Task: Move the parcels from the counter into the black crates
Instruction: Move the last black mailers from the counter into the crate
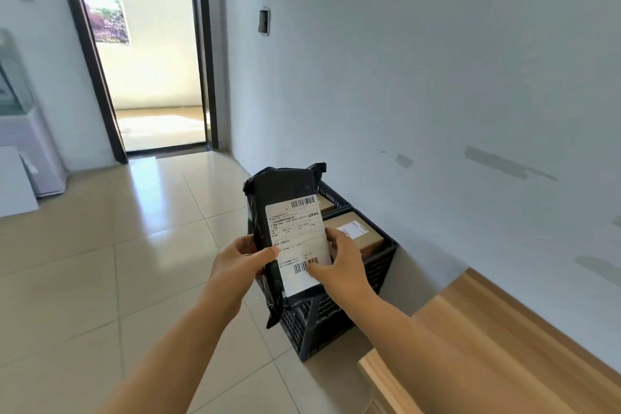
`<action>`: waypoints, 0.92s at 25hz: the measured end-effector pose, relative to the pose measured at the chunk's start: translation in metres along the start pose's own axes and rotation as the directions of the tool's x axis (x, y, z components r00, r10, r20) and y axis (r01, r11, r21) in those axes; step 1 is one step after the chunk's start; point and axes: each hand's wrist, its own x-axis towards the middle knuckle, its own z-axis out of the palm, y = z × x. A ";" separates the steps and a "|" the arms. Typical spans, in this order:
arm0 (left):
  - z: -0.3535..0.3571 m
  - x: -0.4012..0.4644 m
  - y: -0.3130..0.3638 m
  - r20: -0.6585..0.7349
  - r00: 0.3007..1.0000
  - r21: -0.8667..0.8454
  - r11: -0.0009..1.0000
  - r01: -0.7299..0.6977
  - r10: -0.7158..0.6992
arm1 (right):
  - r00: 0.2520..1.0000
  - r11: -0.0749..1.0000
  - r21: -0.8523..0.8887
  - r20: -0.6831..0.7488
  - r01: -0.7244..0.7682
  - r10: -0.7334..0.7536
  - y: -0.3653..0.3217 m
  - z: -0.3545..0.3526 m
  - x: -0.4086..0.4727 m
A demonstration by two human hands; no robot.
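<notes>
Currently, both forearms extend forward from the lower edge of the view and converge on a black parcel (285,212), a plastic mailer bag held in the air above the black crates (339,319).

Left hand (240,262): the hand grips the parcel's left edge near its lower half. The thumb lies curled across the front face, its tip touching the edge of the white shipping label (299,242); the remaining fingers wrap behind the bag and are hidden.

Right hand (339,262): the hand grips the parcel's right edge at about the same height. The thumb presses on the label's lower barcode, and the fingers curl round the right edge, their tips hidden behind the bag.

Parcel attitude: long axis roughly upright, top tilted away from the camera, label facing the camera. The lower end hangs in front of the nearer crate's left wall.

Crates: two black lattice-walled crates stand in a row on the tiled floor (100,262) against the grey wall (420,60). The nearer crate contains a brown cardboard box (361,233) with a white label. The farther crate is mostly hidden behind the parcel; a corner of a second brown box shows inside.

Counter: a wooden counter (497,346) occupies the lower right, beside the nearer crate.
</notes>
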 end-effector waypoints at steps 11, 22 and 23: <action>-0.011 0.166 -0.003 -0.112 0.993 -0.019 0.999 0.027 -0.029 | 0.997 0.952 -0.302 0.039 -0.047 0.062 0.019 0.067 0.165; 0.060 0.386 0.000 -0.111 0.989 0.131 0.985 0.113 -0.099 | 0.971 0.896 -0.374 -0.075 -0.239 0.228 0.055 0.078 0.361; 0.067 0.403 -0.003 -0.100 0.989 0.147 0.982 0.119 -0.105 | 0.962 0.882 -0.385 -0.091 -0.273 0.258 0.061 0.078 0.376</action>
